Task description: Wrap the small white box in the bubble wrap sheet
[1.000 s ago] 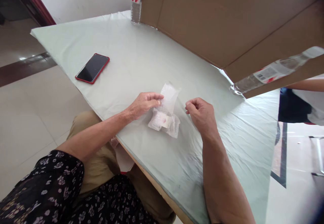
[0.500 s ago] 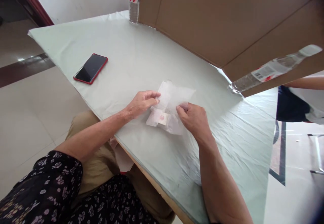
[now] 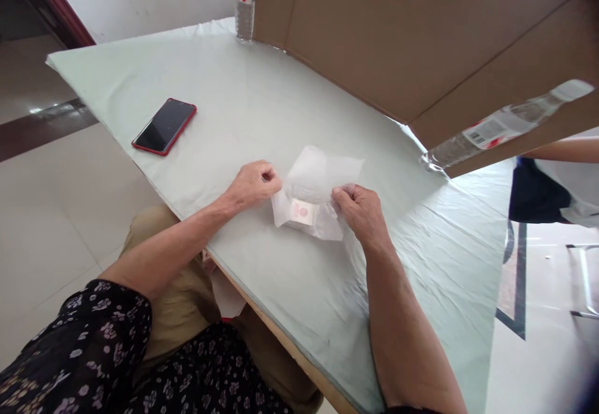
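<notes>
Toward the near edge of a cloth-covered tabletop [image 3: 243, 115], translucent wrap [image 3: 321, 168] lies spread — the right hand [image 3: 361, 210], fingers curled, pinching its right side, the left hand [image 3: 253, 184] loosely curled at its left, grip unclear — with a small pale, red-printed block [image 3: 303, 212] amid its folds.

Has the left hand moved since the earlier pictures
Yes. The left hand has shifted slightly leftward, nearer the red-edged phone lying on the table.
</notes>
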`<state>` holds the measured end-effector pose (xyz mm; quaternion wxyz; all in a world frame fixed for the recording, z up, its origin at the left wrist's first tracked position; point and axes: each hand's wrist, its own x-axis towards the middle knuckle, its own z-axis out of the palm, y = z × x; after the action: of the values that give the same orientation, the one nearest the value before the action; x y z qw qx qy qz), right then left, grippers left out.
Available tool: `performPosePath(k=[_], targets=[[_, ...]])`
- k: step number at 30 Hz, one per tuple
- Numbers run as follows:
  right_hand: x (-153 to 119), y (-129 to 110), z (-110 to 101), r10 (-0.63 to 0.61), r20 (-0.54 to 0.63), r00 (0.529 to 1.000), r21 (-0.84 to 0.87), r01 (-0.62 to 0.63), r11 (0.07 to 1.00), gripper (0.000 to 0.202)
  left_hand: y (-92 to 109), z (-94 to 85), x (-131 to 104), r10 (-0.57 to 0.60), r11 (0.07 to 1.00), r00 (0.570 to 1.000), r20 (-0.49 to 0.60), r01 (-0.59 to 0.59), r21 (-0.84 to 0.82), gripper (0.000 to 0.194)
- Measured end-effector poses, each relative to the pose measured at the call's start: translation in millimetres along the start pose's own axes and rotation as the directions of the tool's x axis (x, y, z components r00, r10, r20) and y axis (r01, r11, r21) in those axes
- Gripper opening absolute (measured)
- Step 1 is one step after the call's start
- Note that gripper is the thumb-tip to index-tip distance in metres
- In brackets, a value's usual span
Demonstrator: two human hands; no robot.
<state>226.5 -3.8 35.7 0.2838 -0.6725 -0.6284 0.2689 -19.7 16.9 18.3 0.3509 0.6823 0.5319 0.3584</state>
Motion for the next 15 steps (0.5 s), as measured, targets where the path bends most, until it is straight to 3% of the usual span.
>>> performPosePath(k=[2,5,8,10,12,15], targets=[[5,9,0,0.016,-0.024,1.0,-0.048,-0.018,0.999,0.03,-8,-5.2,6,0.019,0.988,0.995,-0.096,-0.004,0.157,0.01],[12,18,-2,0.035,-0.105,0.994,-0.174,-0.053,0.983,0.021,-18,-9.5,12,0.027,0.929,0.993,-0.115,0.018,0.37,0.015],[11,16,-7,-0.006,-0.244,0.97,-0.204,-0.045,0.978,0.014,-19,-10.9,11,0.013,0.909,0.991,-0.137,0.045,0.414,0.006],[6,7,-13,-0.072,-0.296,0.952,-0.151,0.027,0.988,0.015,-13,-12.1,8,0.043,0.926,0.983,-0.179,0.028,0.377,0.009],[-1,-5,-18,-0.132,-0.261,0.956,-0.09,0.112,0.99,0.016,-2,-13.4,3,0.132,0.948,0.967,-0.216,-0.06,0.313,0.016],[-9,-20,-21,-0.172,-0.045,0.984,-0.03,0.171,0.985,0.02,13,-13.6,-5,0.287,0.951,0.942,-0.172,-0.26,0.166,0.018]])
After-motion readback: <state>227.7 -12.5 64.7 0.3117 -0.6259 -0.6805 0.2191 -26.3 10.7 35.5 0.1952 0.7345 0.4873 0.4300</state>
